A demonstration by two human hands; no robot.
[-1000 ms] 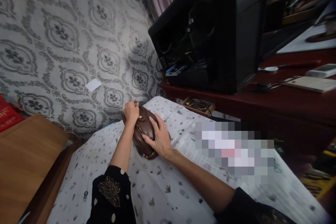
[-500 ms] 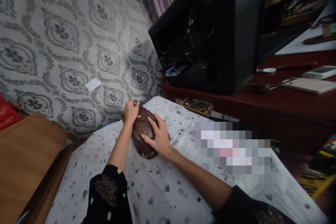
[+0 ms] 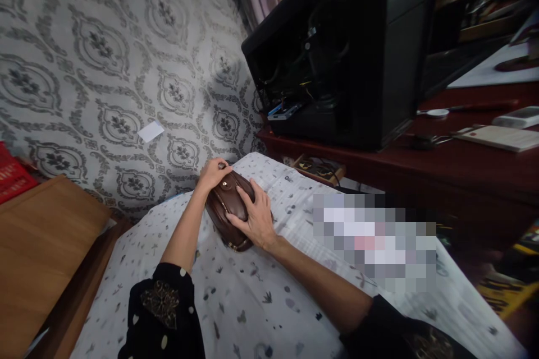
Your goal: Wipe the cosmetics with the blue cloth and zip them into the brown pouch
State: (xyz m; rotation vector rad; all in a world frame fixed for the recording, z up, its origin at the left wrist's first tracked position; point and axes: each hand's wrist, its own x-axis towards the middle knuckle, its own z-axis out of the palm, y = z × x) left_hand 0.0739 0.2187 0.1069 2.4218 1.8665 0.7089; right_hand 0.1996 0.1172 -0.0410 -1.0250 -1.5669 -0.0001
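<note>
Left grip (image 3: pixel 211 175) has shifted a bit left of the gold stud (image 3: pixel 225 183), curled round the far end of the brown bag (image 3: pixel 234 203) on the patterned sheet (image 3: pixel 246 303), right grip (image 3: pixel 260 221) spread wide over it, so keep that palm steady.

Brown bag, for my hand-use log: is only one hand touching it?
No, the left hand and the right hand both touch the brown bag.
</note>
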